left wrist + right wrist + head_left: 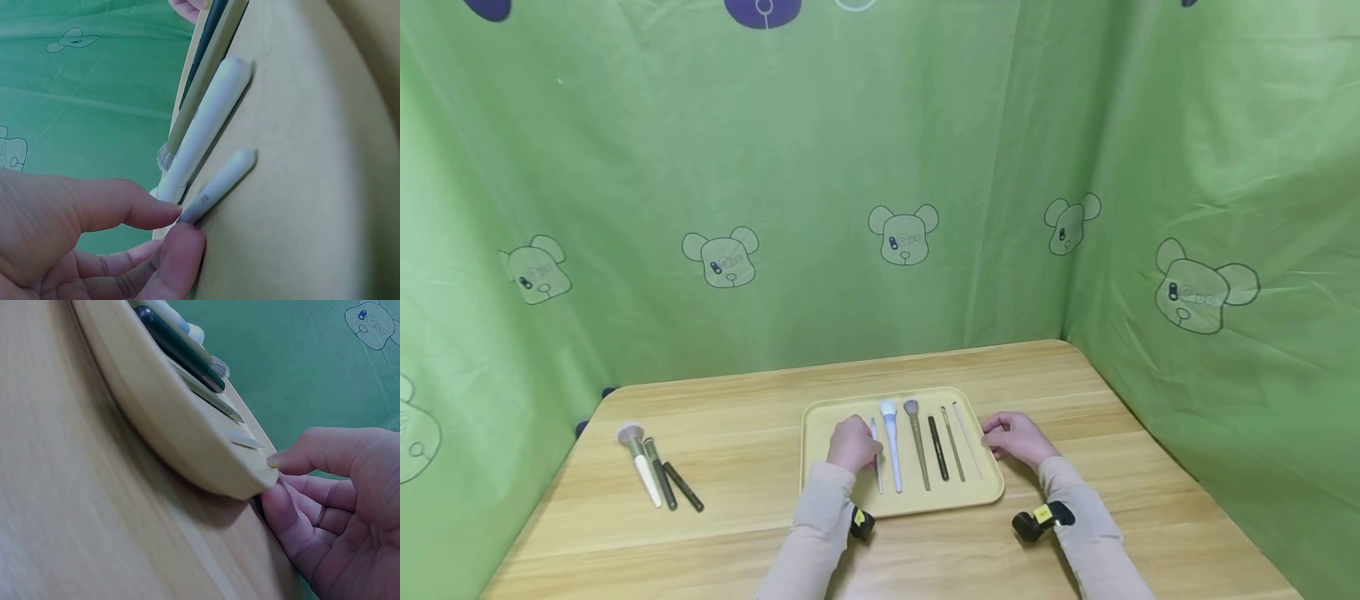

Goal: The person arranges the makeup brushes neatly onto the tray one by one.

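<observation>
My left hand (853,443) pinches a slim white-handled makeup brush (219,185) between thumb and forefinger, at the left end of the row on a beige tray (822,410). The brush's handle end lies close over the tray floor, and its tip is hidden by the fingers. My right hand (1018,437) grips the tray's right rim (265,481) between thumb and fingers. Between the hands lie a larger white brush (892,446), a tan brush with grey bristles (920,448), a short black-handled tool (938,450), a thin brown brush (953,446) and a thin pale stick (967,442).
Left of the tray, on the wooden table (737,442), lie a fluffy white-handled brush (646,477), a dark-handled brush (661,477) and a short black stick (684,487). Green curtains (820,167) stand behind and at both sides.
</observation>
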Available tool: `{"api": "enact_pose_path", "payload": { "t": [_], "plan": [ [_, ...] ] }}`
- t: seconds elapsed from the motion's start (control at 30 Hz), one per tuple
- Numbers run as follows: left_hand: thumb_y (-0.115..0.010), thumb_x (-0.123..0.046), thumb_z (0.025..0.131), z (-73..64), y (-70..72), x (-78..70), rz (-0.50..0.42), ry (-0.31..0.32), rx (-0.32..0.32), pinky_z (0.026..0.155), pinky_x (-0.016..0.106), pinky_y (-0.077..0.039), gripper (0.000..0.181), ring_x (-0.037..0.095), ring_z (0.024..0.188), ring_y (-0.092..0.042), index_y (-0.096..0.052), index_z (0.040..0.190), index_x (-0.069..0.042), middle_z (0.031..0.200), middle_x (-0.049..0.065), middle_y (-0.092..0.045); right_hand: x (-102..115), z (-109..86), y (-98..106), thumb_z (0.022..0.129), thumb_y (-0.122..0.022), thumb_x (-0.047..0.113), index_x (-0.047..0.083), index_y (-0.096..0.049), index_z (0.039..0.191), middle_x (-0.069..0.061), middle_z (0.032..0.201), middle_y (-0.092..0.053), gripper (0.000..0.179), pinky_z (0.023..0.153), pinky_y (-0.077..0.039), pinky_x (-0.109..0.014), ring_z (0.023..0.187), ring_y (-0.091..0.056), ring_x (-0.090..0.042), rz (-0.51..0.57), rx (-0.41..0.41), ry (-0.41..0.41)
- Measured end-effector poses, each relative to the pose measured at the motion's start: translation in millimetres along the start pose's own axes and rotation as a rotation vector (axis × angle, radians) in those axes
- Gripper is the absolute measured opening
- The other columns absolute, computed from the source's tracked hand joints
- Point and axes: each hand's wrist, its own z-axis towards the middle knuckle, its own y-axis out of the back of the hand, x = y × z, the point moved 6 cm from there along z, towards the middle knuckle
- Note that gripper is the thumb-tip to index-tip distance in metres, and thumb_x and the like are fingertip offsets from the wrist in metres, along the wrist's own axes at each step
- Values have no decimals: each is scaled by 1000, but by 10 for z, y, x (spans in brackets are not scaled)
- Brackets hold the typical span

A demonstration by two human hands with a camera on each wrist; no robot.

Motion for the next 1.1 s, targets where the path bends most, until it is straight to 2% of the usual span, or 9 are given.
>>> {"api": "enact_pose_path", "payload": {
  "t": [0.4, 0.5, 0.63, 0.73, 0.9, 1.1],
  "plan": [
    [-67, 4, 74, 17, -1, 16, -25, 2, 23, 41, 17, -42, 39, 11, 41, -52, -45, 48, -14, 46, 1, -56, 2, -9, 5, 80, -65, 3, -14, -58, 107, -11, 86, -66, 33, 62, -57, -26, 69, -61, -12, 1, -5, -3],
    [-66, 5, 75, 19, 1, 20, -42, 12, 30, 42, 17, -45, 32, 12, 43, -55, -48, 54, -11, 49, 3, -59, 8, -8, 5, 80, -65, 3, -14, -58, 107, -11, 85, -66, 33, 61, -57, -26, 68, -61, -13, 5, -5, -5],
    [-66, 5, 77, 21, 17, 16, -66, 19, 27, 47, 21, -52, 13, 16, 49, -62, -56, 74, -2, 58, 7, -63, 8, -6, 8, 80, -65, 3, -14, -58, 108, -11, 85, -66, 33, 62, -57, -26, 69, -61, -13, 1, -4, -8],
    [-66, 6, 78, 13, 41, 8, -89, 21, 23, 49, 24, -54, 13, 20, 52, -65, -57, 85, 1, 61, 10, -64, 8, -6, 10, 80, -65, 3, -14, -58, 109, -12, 86, -66, 34, 62, -57, -26, 69, -61, -13, 0, -1, -8],
    [-66, 5, 78, 14, 80, 5, -109, 27, 23, 48, 24, -53, 16, 21, 53, -66, -56, 90, 2, 65, 14, -65, 5, -5, 14, 81, -65, 3, -14, -58, 108, -12, 86, -67, 33, 61, -57, -27, 68, -61, -13, 0, 0, -5],
    [-66, 1, 81, -2, 169, -26, -125, 7, 14, 48, 23, -52, 15, 24, 56, -67, -57, 93, 3, 70, 11, -63, -3, -7, 13, 80, -65, 3, -13, -58, 107, -11, 84, -66, 32, 61, -57, -26, 67, -61, -12, -6, 0, 1]
  ]
}}
